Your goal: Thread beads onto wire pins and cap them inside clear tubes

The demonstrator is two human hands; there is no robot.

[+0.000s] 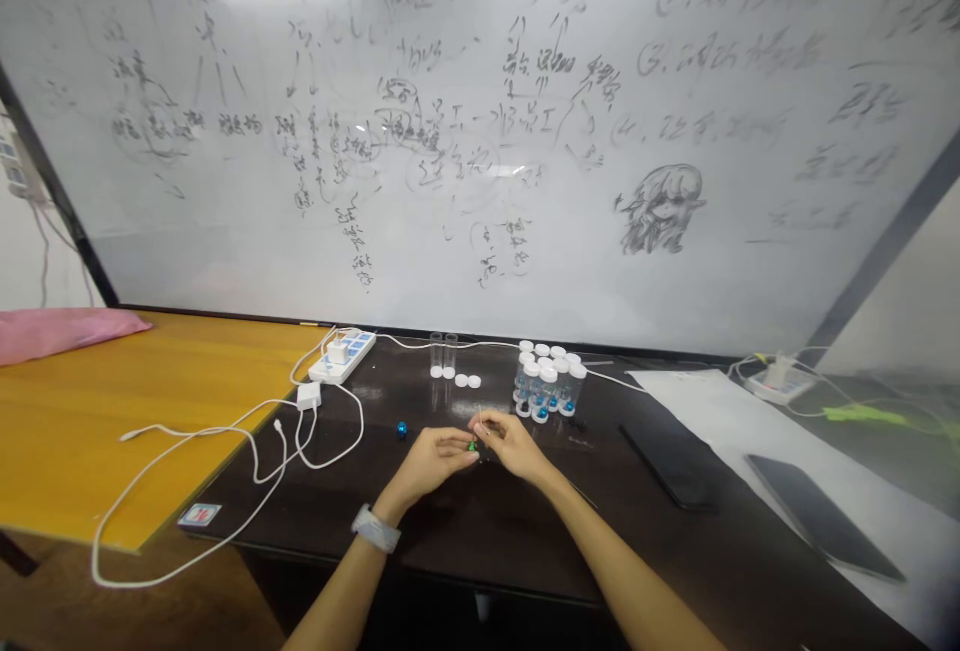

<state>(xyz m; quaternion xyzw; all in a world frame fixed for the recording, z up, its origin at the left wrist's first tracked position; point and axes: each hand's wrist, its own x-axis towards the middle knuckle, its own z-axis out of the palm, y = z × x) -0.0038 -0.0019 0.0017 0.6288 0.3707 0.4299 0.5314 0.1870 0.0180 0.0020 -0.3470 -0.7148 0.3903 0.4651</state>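
My left hand [437,456], with a pale band [376,529] on its wrist, pinches a small shiny green ball [472,446] between thumb and fingers. Close against it, my right hand [510,444] has its thumb and fingers drawn together; a thin pale strand shows at its fingertips, but I cannot make out what it is. On the dark table to the left lies a small shiny blue ball [402,429]. Beyond my hands stand two clear tubes [443,356], with two loose white caps [468,381] beside them. A group of white-capped tubes [547,381] stands to the right, several with blue balls inside.
White cables [255,461] trail from a power strip [343,358] across the left side and a yellow table [210,371]. A black phone [667,466] lies at right, near another dark device [821,511] on white paper [720,411]. A whiteboard [480,291] rises behind.
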